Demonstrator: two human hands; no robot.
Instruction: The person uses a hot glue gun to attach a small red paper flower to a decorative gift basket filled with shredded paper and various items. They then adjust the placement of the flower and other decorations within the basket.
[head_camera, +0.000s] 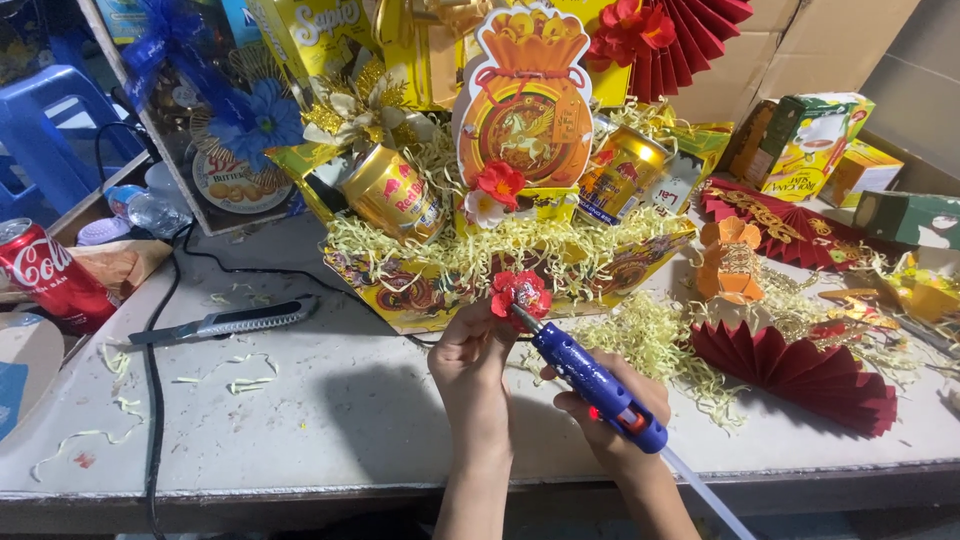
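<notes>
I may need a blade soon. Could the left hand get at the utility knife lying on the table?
Probably yes, but not freely: the utility knife lies in the open with bare table between, yet the left hand is pinching a red paper flower.

left hand (472, 352) pinching red paper flower (520, 292), right hand (612, 418) pressing blue glue gun (592, 383) tip to it, gift basket (500, 262) behind

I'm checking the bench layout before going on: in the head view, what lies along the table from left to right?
Red drink can → utility knife → left hand pinching a red paper flower → blue glue gun in the right hand → dark red folded paper fan.
</notes>
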